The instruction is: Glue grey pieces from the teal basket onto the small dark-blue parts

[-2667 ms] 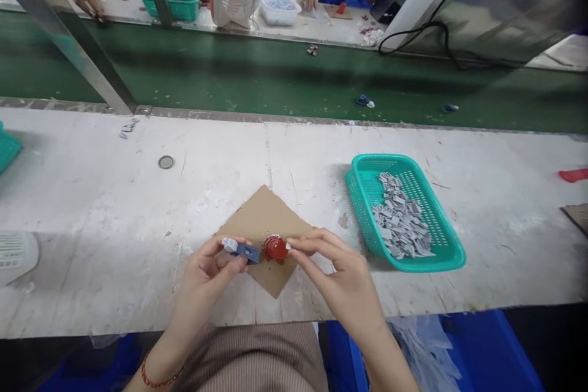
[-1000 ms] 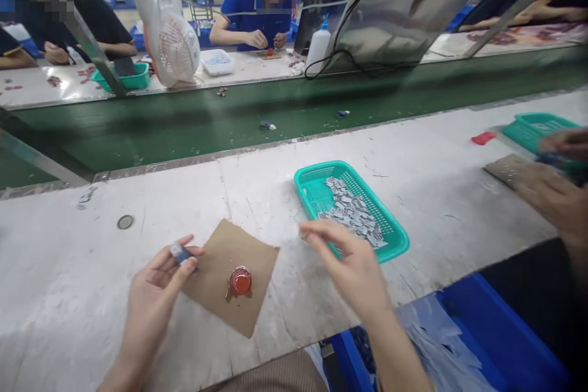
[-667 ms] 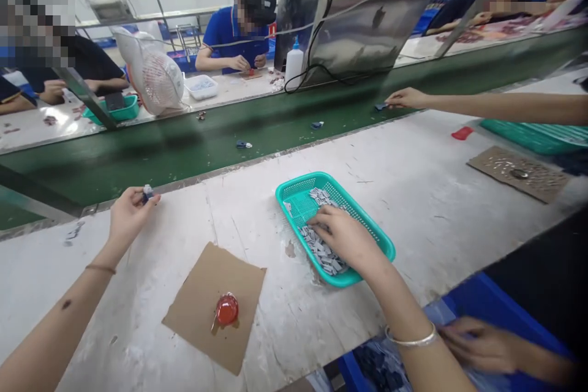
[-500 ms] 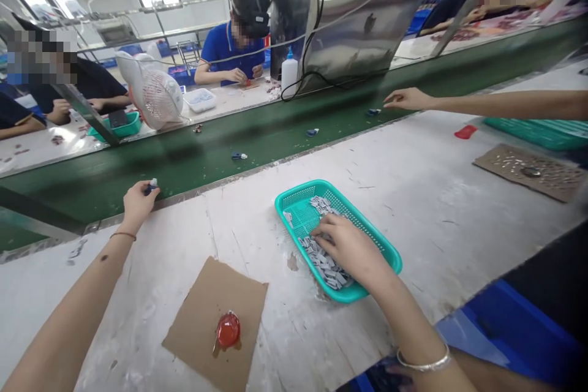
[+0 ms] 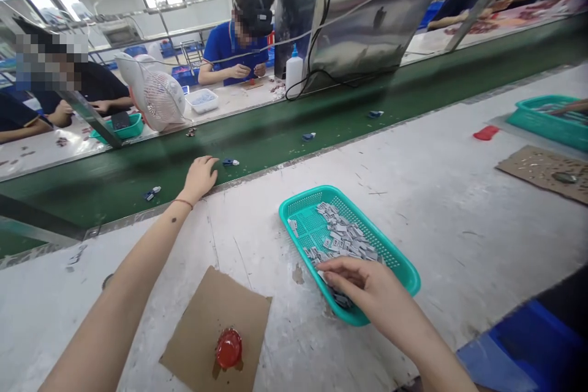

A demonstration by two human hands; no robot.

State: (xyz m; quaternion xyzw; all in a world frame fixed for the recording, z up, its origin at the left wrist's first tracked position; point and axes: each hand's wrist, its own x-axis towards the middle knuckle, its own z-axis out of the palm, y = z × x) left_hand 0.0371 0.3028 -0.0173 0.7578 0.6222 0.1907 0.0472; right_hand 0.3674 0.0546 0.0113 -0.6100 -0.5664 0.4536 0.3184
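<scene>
A long white surface (image 5: 441,214) fills the lower half of the frame, and behind it a green belt (image 5: 271,150) rises toward the upper right. On this belt, left of the centre, one small blue piece (image 5: 229,162) with a white tip lies flat. The left hand (image 5: 201,177) is just beside it, its grip loosely spread and holding nothing that I can see. In the lower centre, the right hand (image 5: 367,285) is over the near end of a green basket (image 5: 307,220), finger and thumb close together; I cannot tell if they pinch one of the grey pieces (image 5: 344,236). These pieces look light, stiff and rather smooth, probably of plastic, so they should not break easily but may slip. I judge it best to take a grey piece by its two edges, and the blue piece by the sides of its dark body.
</scene>
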